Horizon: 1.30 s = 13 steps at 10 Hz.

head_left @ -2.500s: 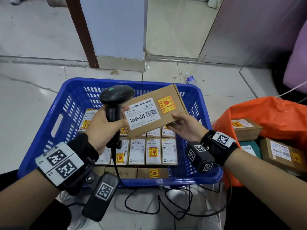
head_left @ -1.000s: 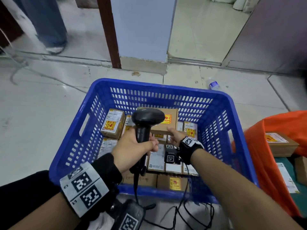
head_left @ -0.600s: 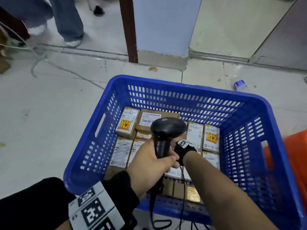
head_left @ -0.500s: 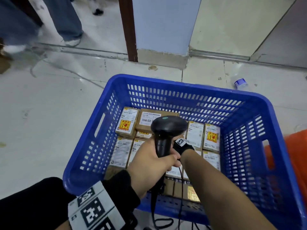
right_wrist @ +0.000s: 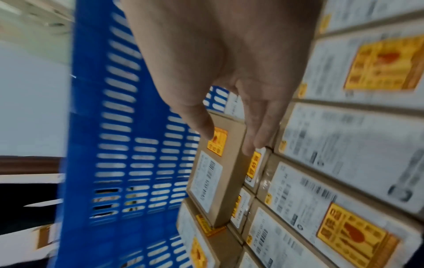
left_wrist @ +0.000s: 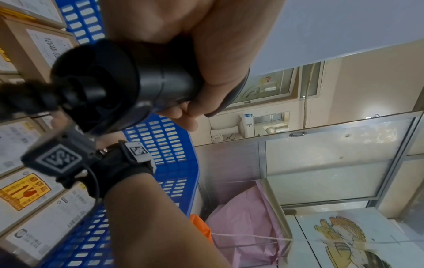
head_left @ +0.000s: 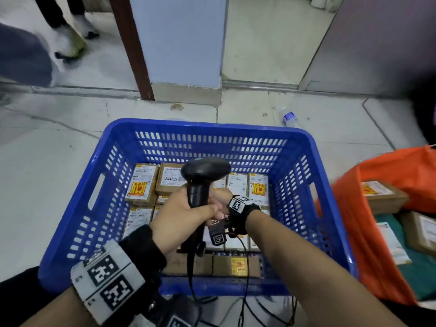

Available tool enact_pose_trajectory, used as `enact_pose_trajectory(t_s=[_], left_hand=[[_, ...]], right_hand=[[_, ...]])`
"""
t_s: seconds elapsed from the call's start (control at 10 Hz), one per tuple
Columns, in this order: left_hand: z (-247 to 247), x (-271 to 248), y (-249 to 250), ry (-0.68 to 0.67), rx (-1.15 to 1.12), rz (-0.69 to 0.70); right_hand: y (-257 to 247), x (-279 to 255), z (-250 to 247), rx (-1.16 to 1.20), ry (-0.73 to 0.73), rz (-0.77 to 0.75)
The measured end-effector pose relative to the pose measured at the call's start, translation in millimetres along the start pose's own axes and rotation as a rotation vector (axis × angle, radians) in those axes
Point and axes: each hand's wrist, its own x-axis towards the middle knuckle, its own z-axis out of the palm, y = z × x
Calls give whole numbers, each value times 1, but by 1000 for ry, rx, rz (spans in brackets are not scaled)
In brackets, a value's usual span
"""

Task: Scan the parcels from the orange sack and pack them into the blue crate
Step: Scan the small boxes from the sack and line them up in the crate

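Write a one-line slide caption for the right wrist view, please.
Right hand with straight fingers above a labelled parcel among others inside the blue crate.

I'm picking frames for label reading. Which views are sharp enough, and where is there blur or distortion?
Head view: mostly sharp, the "12V4A" label on the brown cardboard parcel reads, though a passer-by's legs at top left are smeared. Left wrist view: the black handheld barcode scanner is close and soft, and the blue plastic crate bends with wide-angle distortion. Right wrist view: motion blur makes the labels unreadable.
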Motion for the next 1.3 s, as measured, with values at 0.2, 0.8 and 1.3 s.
enact_pose_trajectory(t_s=[0.2, 0.8, 1.3], left_hand=[[38, -1, 10, -45, 12, 37], [241, 4, 25, -401, 73, 124], [283, 55, -3, -395, 142, -72]], right_hand=[[-14, -77, -82, 242, -47, -118], [168, -215, -483, 435, 872, 51], [257, -110, -530, 281, 970, 350]])
